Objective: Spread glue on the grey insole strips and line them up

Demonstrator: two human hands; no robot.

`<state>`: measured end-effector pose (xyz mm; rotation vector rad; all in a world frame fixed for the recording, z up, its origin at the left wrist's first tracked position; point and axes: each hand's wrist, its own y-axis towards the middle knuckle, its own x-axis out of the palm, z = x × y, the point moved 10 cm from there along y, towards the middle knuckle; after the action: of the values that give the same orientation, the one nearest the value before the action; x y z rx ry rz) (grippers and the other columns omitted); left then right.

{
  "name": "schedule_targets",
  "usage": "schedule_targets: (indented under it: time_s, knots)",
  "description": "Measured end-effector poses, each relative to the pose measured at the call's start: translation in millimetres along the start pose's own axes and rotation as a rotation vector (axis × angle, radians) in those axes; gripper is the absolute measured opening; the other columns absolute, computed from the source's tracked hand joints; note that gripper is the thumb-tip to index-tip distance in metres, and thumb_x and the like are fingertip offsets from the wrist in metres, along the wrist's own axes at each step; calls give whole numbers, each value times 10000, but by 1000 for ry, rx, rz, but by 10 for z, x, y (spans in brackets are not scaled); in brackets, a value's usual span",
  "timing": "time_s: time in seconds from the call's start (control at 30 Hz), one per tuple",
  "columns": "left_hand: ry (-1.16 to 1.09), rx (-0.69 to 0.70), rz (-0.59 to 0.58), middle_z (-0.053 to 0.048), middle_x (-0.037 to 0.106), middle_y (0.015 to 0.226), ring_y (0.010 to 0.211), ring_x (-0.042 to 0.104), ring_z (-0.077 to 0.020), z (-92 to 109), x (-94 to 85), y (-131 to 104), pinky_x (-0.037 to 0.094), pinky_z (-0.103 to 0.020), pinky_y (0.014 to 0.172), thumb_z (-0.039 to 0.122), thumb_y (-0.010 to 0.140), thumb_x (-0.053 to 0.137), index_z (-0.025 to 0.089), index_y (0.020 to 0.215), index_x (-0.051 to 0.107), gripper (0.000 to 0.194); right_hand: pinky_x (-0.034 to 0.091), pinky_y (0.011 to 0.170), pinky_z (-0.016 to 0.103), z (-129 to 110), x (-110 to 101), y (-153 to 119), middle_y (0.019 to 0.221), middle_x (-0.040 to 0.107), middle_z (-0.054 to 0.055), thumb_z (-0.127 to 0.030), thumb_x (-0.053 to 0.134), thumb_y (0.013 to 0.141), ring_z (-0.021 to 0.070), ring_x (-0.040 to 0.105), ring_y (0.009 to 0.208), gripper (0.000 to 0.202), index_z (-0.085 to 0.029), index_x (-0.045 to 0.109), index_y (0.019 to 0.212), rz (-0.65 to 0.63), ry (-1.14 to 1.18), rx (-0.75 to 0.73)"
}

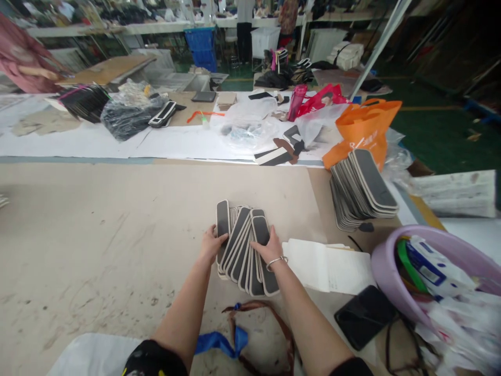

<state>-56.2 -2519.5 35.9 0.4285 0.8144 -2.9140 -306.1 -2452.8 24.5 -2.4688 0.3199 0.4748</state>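
Between my two hands lies a fanned stack of dark, light-edged oblong panels on the work table. My left hand grips the stack's left side, its thumb over the top panel there. On the right side my right hand, with a bracelet at the wrist, holds the panels with its thumb on the face of one. The fingers of both hands are partly hidden behind the stack's edges. Just right of the stack an open notebook lies flat. Blue and brown ribbons lie between my forearms.
A taller stack of similar panels stands at the right, before an orange bag. A purple basin holds packets and plastic, with a black phone beside it. Bags and scraps lie on the far white table. People are in the background.
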Motion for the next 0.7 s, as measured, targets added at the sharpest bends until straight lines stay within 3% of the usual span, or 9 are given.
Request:
schedule_targets:
  time_s: [0.07,0.17,0.3,0.47,0.6,0.7]
  knots:
    - [1,-20,-28,-93,671,965,863,639,-196,2,26,-7,503,-312,803,283,634,755,145,1181,543,603,309,1068,459,6,-48,13,1347,474,205,-487,771,529,341,436,1253,1030,-81,380,1391,-10,44,-1]
    - [43,-41,-44,-24,640,749,690,612,-161,9,63,-12,487,-273,681,279,639,729,143,1146,566,549,430,951,426,50,-52,33,1098,655,130,-545,702,610,287,599,1032,678,-131,615,1140,-54,121,15]
    - [150,-33,-21,44,529,611,579,545,-140,62,99,-37,451,-264,631,240,562,768,194,1112,593,579,500,821,357,122,-12,70,903,710,58,-515,654,672,225,653,859,446,-175,685,959,-91,202,33]
    - [158,-96,10,-85,635,910,848,611,-232,41,138,-87,467,-340,782,264,490,825,151,1219,527,796,511,796,325,134,19,93,957,712,58,-522,670,659,204,661,856,510,-174,664,1032,-76,251,37]
    - [26,-157,-160,-103,692,863,790,652,-253,-62,385,-155,511,-347,728,286,542,788,142,966,652,468,520,785,313,154,19,75,1019,696,100,-575,683,636,212,664,882,666,-143,605,1136,-49,226,74]
    - [-12,-165,-131,-87,696,803,742,653,-242,-124,442,-204,514,-336,705,280,558,775,156,908,644,394,527,784,312,176,-10,71,1064,679,127,-609,702,604,232,662,909,781,-138,557,1210,-37,189,108]
